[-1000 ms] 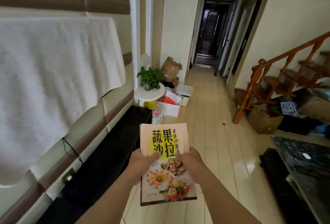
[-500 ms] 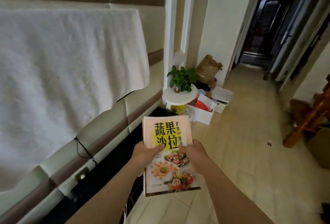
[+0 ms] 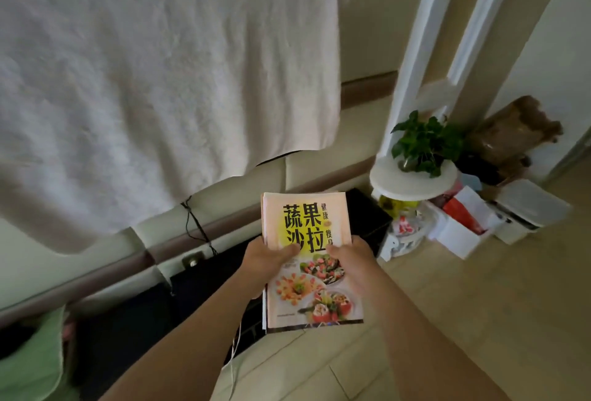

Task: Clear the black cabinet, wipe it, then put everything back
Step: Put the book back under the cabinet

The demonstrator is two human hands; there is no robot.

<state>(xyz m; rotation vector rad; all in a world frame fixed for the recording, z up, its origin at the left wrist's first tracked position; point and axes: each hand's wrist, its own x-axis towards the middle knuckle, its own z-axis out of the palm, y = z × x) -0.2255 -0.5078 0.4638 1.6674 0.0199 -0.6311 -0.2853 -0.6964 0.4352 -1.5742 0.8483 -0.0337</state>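
Gripping a cookbook (image 3: 307, 218) on a thin stack, the left hand (image 3: 267, 258) and right hand (image 3: 351, 261) each press a thumb on its cover, with the other fingers hidden beneath. The stack hangs over the black cabinet's (image 3: 204, 282) front edge, toward its right end. A white towel (image 3: 160, 96) drapes the wall behind. A plant (image 3: 422, 141) sits on a white stand (image 3: 399, 184) beside that end.

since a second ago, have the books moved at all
Yes: the books, earlier below the white plant stand, are now left of it, toward the black cabinet.
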